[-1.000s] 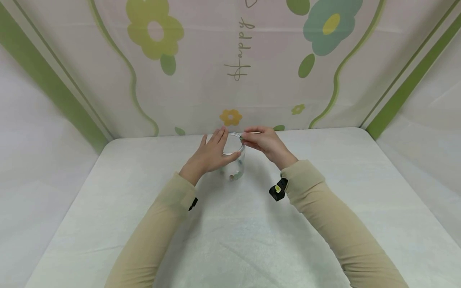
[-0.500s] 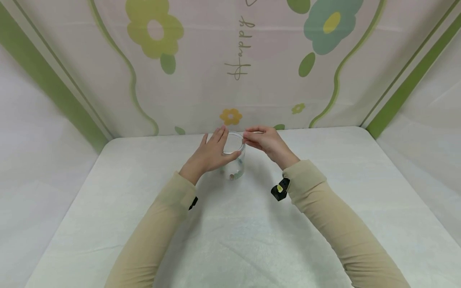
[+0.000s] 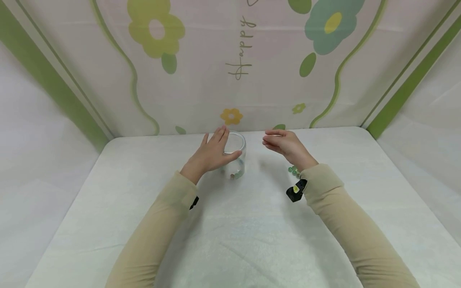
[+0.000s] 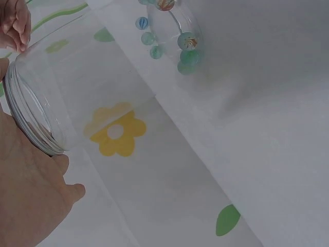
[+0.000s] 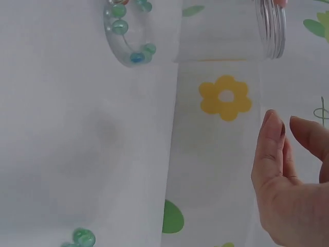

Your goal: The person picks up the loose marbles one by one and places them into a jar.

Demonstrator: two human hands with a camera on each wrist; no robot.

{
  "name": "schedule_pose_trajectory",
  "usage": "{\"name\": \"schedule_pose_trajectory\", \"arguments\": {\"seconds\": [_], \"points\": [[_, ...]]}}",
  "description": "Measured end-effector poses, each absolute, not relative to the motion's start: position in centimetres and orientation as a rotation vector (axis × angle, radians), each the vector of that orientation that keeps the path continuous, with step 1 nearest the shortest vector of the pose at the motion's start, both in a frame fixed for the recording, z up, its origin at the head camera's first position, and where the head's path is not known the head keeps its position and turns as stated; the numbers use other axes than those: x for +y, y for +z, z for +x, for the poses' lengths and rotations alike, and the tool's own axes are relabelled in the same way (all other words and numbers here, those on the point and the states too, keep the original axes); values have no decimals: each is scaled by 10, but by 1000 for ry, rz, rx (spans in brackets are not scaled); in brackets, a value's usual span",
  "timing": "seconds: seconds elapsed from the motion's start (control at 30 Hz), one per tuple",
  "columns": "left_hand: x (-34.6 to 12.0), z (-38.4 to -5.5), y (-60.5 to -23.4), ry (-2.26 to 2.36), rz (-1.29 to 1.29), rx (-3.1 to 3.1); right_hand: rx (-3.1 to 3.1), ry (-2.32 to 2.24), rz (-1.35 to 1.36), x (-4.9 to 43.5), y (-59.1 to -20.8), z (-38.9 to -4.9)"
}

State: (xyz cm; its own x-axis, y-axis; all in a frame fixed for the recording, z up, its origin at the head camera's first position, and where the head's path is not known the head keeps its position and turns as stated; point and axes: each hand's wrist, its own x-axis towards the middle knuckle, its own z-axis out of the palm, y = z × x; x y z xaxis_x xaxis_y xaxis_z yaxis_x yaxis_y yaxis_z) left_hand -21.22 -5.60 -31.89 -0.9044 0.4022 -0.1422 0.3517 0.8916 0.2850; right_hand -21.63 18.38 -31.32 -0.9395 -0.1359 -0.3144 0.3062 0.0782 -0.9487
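Note:
A clear glass jar [image 3: 242, 160] stands upright near the table's back edge, with several marbles [image 3: 236, 175] at its bottom. Green, blue and brown-swirled marbles [image 4: 188, 57] show through the glass in the left wrist view. My left hand [image 3: 212, 154] holds the jar at its rim, thumb on the near side and fingers along the far left. My right hand [image 3: 288, 147] hovers to the right of the jar, fingers extended together and the thumb apart from them, nothing between. Below its wrist lies a small group of green marbles [image 3: 292, 171], partly hidden by the sleeve.
A white cloth covers the table [image 3: 230, 232]. Right behind the jar rises a backdrop [image 3: 201, 96] printed with flowers and writing. White side panels [image 3: 36, 132] flank the table. A black wrist camera [image 3: 295, 191] hangs under the right cuff.
My right hand has let go of a small green marble at the jar's mouth and moved right, away from the rim. Marbles on the table have come into view. The left hand stays put.

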Motion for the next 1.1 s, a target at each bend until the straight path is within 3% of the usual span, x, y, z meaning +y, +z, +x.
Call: {"name": "schedule_pose_trajectory", "arguments": {"seconds": [1.1], "points": [[-53,-210,-319,398,586,2860,2169,-1569,274,285,-373,-198]]}}
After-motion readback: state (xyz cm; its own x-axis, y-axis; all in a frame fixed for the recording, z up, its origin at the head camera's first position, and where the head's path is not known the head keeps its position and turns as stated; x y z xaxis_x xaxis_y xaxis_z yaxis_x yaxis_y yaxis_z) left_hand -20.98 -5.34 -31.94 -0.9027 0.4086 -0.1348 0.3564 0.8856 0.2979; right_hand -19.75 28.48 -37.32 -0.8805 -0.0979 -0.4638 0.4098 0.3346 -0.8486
